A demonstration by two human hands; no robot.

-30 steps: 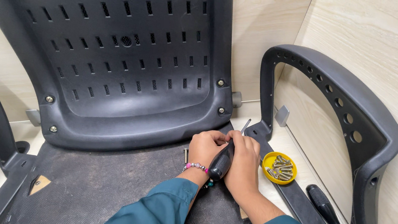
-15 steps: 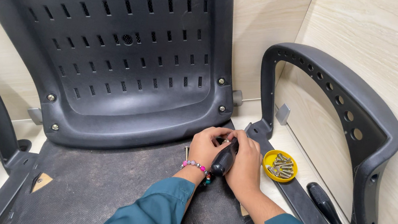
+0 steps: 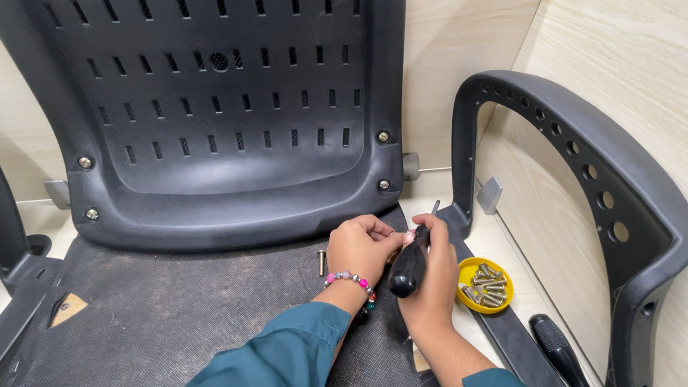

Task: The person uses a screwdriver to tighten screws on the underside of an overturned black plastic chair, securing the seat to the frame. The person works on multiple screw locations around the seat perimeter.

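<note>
At frame centre, right hand (image 3: 437, 277) clenches a screwdriver (image 3: 408, 268); left hand (image 3: 362, 248) pinches its tip beside the yellow dish (image 3: 465, 274).

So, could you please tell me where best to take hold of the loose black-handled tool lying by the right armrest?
Probably by its thick black handle, coming from above. It lies flat on the chair's side bar, its rounded end toward the yellow dish of screws; the armrest blocks the right side.
</note>
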